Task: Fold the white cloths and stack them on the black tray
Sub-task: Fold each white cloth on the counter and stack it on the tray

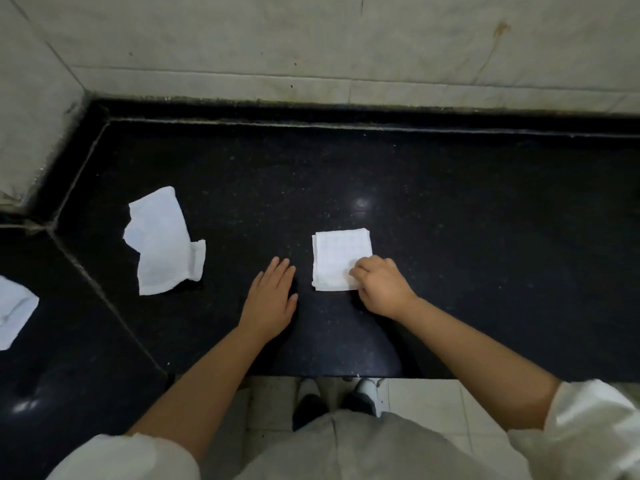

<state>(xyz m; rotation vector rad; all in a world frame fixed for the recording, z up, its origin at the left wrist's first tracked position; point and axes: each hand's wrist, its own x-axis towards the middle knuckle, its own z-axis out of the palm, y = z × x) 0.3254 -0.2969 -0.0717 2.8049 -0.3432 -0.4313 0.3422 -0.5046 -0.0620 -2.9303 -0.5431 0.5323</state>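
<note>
Cloth, folded point(341, 259), lay as a neat white square on the black surface point(485, 220), approx. centre of view. Right hand point(382, 289) sat at its 5 o'clock corner, fingers point(360, 271) curled and pinching the cloth edge there. Left hand point(272, 299) rested flat on the surface at 9 o'clock of the folded cloth, just beside it but not touching, fingers straight and close together, holding nothing. Unfolded cloth point(164, 240), rumpled w/ one corner turned over, lay well apart at 9 o'clock of the left hand. Third cloth point(14, 311), partly cut off by the frame edge, lay further out at 8 o'clock, past a seam in the surface. Pale tiled wall point(311, 46) ran along 12 o'clock. No black tray could be made out as separate from the dark surface.
</note>
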